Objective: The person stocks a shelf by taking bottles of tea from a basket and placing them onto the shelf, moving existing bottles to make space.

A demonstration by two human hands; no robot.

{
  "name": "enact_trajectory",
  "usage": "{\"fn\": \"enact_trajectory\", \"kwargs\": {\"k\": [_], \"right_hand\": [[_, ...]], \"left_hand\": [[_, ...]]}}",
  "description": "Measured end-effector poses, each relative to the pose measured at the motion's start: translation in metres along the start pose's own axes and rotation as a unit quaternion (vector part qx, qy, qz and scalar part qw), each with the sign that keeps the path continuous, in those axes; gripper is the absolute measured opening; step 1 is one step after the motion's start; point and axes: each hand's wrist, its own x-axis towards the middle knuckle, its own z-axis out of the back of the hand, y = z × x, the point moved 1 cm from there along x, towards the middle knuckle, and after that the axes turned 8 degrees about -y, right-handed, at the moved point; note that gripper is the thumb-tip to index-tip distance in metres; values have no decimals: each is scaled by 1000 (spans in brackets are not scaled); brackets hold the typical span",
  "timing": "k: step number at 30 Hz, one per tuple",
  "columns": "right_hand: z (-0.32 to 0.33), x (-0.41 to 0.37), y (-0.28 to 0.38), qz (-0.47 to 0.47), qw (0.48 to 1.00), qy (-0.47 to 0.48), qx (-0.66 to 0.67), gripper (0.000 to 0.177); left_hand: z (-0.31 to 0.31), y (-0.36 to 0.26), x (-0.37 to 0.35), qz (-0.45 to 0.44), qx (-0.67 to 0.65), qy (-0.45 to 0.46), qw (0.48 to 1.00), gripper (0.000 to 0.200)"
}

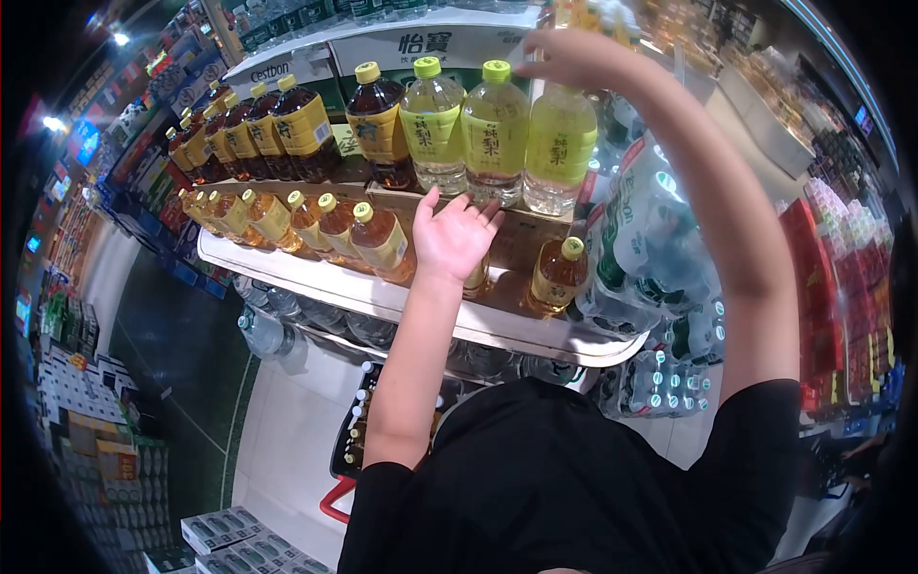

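My left hand (454, 234) is palm up with its fingers spread, holding nothing. Its fingertips are just below the bases of the pale pear drink bottles, close to the clear bottle (435, 129) and its neighbour (494, 134). My right hand (566, 57) reaches over the top of the rightmost pear drink bottle (560, 148), fingers stretched to the left and apart. That bottle's cap is hidden behind the hand, so contact cannot be made out. A dark tea bottle (378, 124) with a yellow label stands left of the pear drinks.
More dark tea bottles (304, 129) line the upper tier; amber bottles (378, 239) stand on the white shelf (535, 335) below. Wrapped water packs (650, 230) are stacked at the right. A basket with a red handle (335, 499) sits on the floor.
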Motion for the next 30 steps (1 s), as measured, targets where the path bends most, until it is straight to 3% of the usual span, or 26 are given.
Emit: {"fn": "enact_trajectory", "kwargs": {"k": [4,10,12,16,22,25,28,30], "right_hand": [[-13,-10,-23,18,997,68,-27,49],[-30,-21,-25,-8,999,-28,21,42],[-27,-24,-21,-16,999,-27,18,36],[-30,-26,-23,-15,999,-44,21,31],[-29,-27,-18,-36,999,-35,17,32],[-31,-26,-21,-26,998,-44,27,42],[-14,-43,-11,6,993,-112,-23,41],[7,-48,-4,114,976,-180,-54,47]], "left_hand": [[-1,2,1,2,-9,-17,1000,77],[-1,1,1,2,2,-10,1000,81],[1,1,2,21,-7,13,1000,91],[-3,2,0,22,9,21,1000,90],[0,-1,2,24,18,12,999,88],[-1,-3,2,19,22,-16,999,84],[-2,-7,1,41,36,-45,997,73],[7,-12,1,83,53,-40,994,64]]}}
